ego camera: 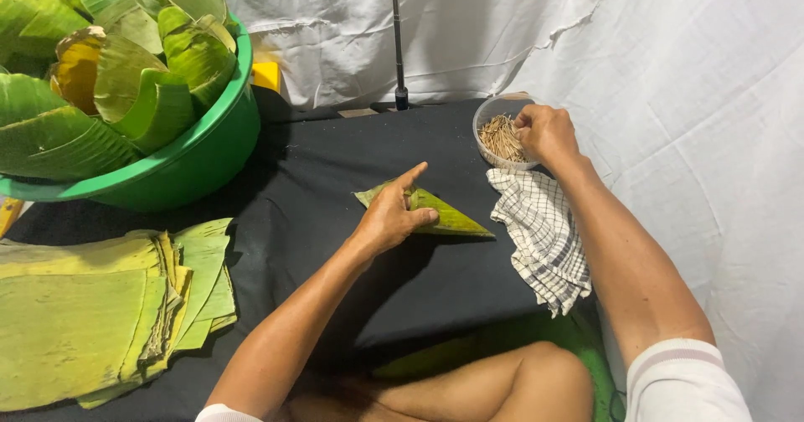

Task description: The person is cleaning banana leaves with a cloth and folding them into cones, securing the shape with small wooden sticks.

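Observation:
A folded green leaf packet (pixel 444 215), triangular, lies on the black cloth (pixel 318 187). My left hand (pixel 392 214) presses down on it, thumb on the fold and index finger stretched out. My right hand (pixel 544 131) reaches into a clear round tub (pixel 490 114) of thin wooden sticks (pixel 501 139) at the back right, fingers pinched among the sticks; whether it grips one I cannot tell.
A big green basin (pixel 201 150) full of curled banana leaves sits at the back left. A stack of flat cut leaves (pixel 92 313) lies at the front left. A checked cloth (pixel 543 236) lies right of the packet. A thin black pole (pixel 397 37) stands behind, before white sheets.

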